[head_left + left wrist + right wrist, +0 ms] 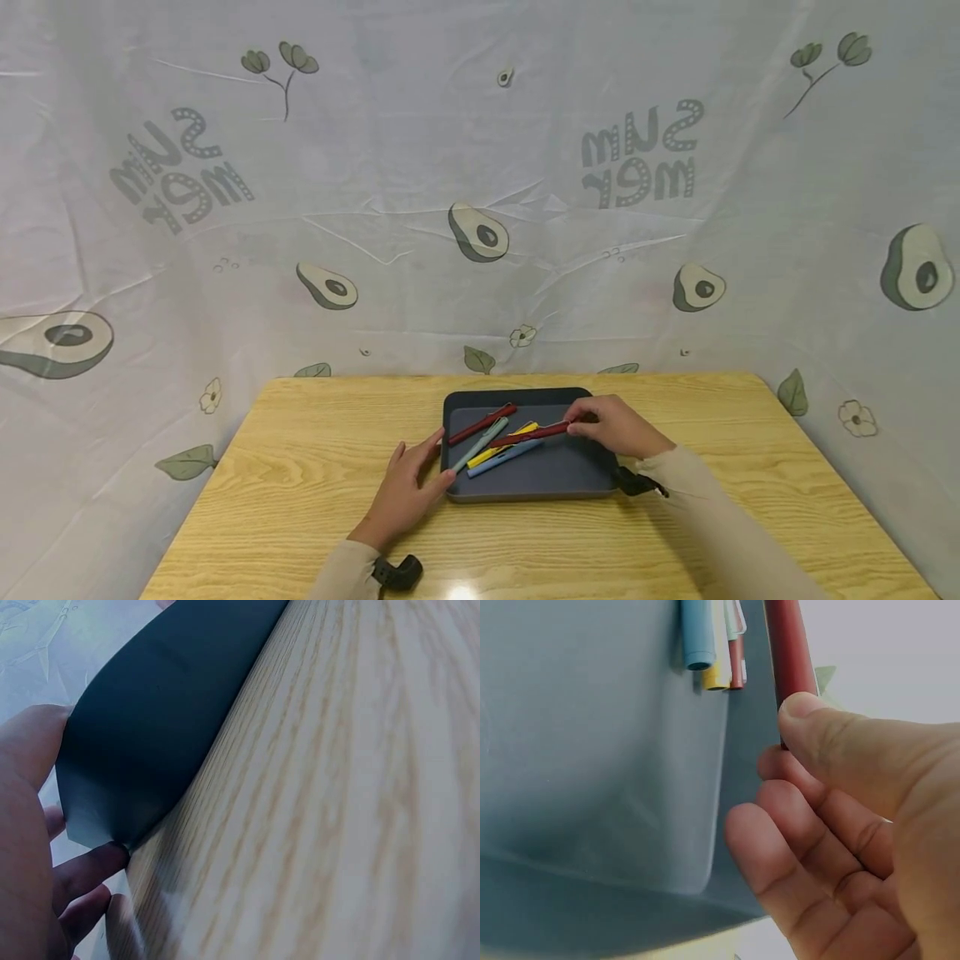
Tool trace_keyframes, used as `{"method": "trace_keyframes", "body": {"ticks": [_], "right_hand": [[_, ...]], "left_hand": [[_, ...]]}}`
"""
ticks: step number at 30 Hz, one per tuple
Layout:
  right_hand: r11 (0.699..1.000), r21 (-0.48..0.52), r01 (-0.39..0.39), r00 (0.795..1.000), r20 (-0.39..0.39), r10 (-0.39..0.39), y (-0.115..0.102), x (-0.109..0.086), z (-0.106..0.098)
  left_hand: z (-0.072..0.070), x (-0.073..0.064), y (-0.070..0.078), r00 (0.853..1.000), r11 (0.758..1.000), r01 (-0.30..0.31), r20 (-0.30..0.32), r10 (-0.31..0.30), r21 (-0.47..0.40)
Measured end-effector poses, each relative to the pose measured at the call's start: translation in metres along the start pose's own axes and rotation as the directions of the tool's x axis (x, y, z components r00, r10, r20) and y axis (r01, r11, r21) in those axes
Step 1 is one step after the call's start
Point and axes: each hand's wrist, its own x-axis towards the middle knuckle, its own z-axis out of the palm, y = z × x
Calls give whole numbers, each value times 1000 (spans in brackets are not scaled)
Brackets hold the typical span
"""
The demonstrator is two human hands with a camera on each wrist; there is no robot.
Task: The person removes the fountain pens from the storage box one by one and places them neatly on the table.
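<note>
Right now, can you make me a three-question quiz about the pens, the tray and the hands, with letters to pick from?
1. Where does the tray sit?
A. on the wooden table
B. on the floor
C. on a chair

2. What colour is the pen that the right hand holds?
A. green
B. dark red
C. white

3. What is the left hand doing?
A. waving in the air
B. holding a cup
C. touching the tray's left edge

Answers:
1. A, the head view shows the tray on the wood.
2. B, the right wrist view shows thumb and fingers pinching a dark red pen.
3. C, its fingers lie against the tray's edge.
</note>
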Motion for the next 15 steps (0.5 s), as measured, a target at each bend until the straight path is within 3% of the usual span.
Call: {"method": "trace_keyframes", "body": {"ticks": [15], "right_hand": [[998,16,-61,991,-119,62,-7,-18,3]], "left_hand": [[-1,-1,3,1000,1000,18,1,-18,-15]]}}
